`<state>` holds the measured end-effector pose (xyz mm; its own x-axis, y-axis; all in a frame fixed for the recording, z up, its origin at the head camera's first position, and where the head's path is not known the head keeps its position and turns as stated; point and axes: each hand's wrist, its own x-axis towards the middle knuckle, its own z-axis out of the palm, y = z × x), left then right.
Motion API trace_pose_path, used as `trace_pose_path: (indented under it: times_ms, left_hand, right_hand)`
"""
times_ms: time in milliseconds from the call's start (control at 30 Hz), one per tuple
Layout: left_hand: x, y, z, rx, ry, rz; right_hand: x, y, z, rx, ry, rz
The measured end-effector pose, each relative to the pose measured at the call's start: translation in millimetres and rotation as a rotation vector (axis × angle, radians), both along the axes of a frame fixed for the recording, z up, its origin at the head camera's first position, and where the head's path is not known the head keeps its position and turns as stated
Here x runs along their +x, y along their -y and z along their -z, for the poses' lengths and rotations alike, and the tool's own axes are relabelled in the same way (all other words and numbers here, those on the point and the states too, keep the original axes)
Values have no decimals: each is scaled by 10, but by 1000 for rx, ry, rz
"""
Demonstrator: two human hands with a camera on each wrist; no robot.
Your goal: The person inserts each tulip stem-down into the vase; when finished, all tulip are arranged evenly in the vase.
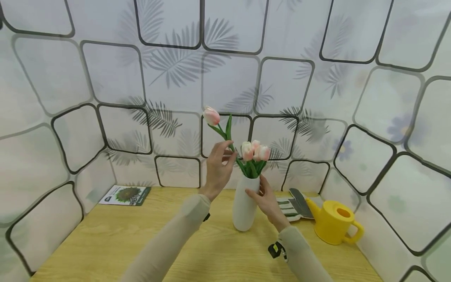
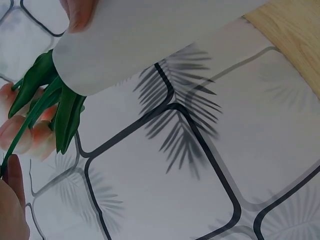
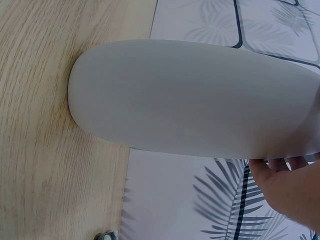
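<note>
A white vase (image 1: 245,203) stands on the wooden table with several pale pink tulips (image 1: 256,152) in its mouth. My left hand (image 1: 219,166) pinches the stem of one more pink tulip (image 1: 211,116), whose bloom leans up and left. Its lower stem runs down to the vase's mouth, beside the other stems; whether the end is inside is hidden. My right hand (image 1: 266,199) grips the upper right side of the vase. In the right wrist view, the fingers of that hand (image 3: 295,190) press against the vase wall (image 3: 185,100). The left wrist view shows the green leaves (image 2: 70,117) at the mouth.
To the right sits a yellow watering can (image 1: 332,223). Next to it lie a dark grey trowel head (image 1: 300,203) and a white-and-green striped glove (image 1: 287,207). A card with a sunflower-like picture (image 1: 127,195) lies at the back left. Patterned walls enclose the table (image 1: 105,243).
</note>
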<state>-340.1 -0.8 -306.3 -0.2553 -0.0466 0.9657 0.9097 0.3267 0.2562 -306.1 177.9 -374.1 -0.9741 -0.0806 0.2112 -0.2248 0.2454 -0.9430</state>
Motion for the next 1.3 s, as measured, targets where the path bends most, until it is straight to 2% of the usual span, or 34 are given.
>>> trace_pose_path:
  times_ms: [100,233,467,600,900,1100,1300]
  left_hand:
    - [8,-46,52,-35,-2,11]
    - [13,-98,109,-97,-19,-2]
    - [20,-160,213,-189,-59,-14]
    - [25,-188,263,-213,-41,1]
    - [37,-211,385,-249,34,25]
    - [7,-239,440,-277,73,9]
    - [-18,-248,459,-300,158,12]
  right_hand:
    - [60,7,-63,9,6,3]
    - [33,-18,-53,15,6,2]
    - [-183,-104,156,13,-12,8]
    - [-237,-127,241,16,-33,19]
    - [-238,-111,286,8,-52,10]
    - [-211,-93,243,10,-40,3]
    - [-35,-20,36,18,-21,-7]
